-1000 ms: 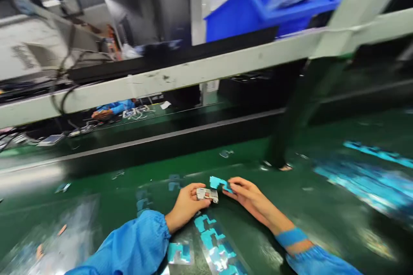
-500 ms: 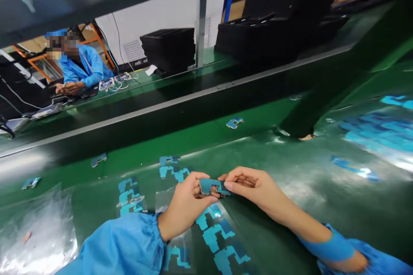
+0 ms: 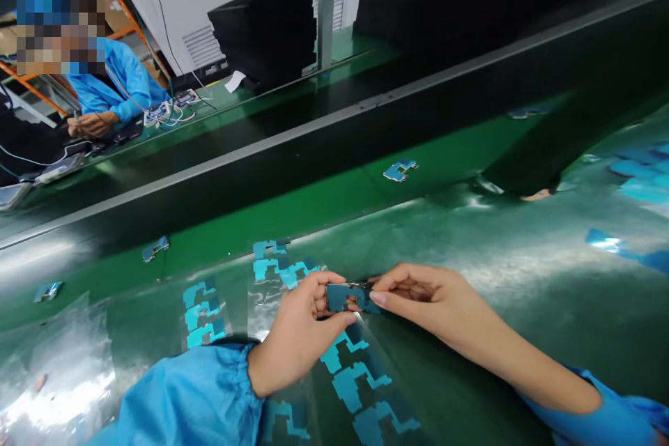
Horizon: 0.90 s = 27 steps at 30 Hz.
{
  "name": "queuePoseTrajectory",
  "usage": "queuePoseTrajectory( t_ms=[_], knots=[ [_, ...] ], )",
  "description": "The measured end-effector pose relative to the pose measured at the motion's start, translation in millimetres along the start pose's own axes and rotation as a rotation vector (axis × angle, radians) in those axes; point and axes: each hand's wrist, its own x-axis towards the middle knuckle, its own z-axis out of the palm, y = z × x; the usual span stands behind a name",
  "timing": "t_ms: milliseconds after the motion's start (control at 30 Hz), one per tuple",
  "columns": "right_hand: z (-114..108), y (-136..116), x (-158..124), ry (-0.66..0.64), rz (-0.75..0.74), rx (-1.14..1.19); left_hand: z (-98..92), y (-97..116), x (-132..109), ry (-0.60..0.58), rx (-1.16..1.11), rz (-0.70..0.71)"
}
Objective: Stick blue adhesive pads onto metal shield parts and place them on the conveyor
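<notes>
From the head camera, my only view, I have both bare hands in front of me over the green table (image 3: 502,348), close to each other and joined by one small blue-faced part (image 3: 339,297). The left hand (image 3: 293,334) has its left end: I see the forefinger along the far edge, the thumb reaching along the near side, and the other fingers curled behind. The right hand (image 3: 433,296) is pinched at the right end, thumb against forefinger, with its remaining fingers folded in toward the palm. I read both as clamped on the part, which is raised off the table with its notched blue face toward me; how firmly the right fingertips press, I cannot tell. Just below it I see a strip of blue cut-outs (image 3: 348,387) running toward me, partly behind the left thumb. Beyond the left wrist there is a second blue group (image 3: 266,269), and farther left a shorter row (image 3: 198,313). A notched blue piece (image 3: 400,170) lies on the green strip past the hands, well apart from them. Clear plastic (image 3: 67,355) glares at lower left. Across the bench, a co-worker's hands (image 3: 93,125) are together; what they hold is too small for me to make out.
</notes>
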Motion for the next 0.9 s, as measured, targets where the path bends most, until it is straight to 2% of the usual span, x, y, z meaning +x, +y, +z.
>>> queuePoseTrajectory(
  t_ms=[367,900],
  knots=[
    [-2.1,0.2,-2.7,-0.001,-0.01,-0.059,-2.2,2.4,-2.8,-0.042,0.01,0.01],
    [-3.6,-0.5,-2.7,-0.017,-0.027,-0.046,-3.7,5.3,-1.7,-0.043,0.053,0.015]
  ],
)
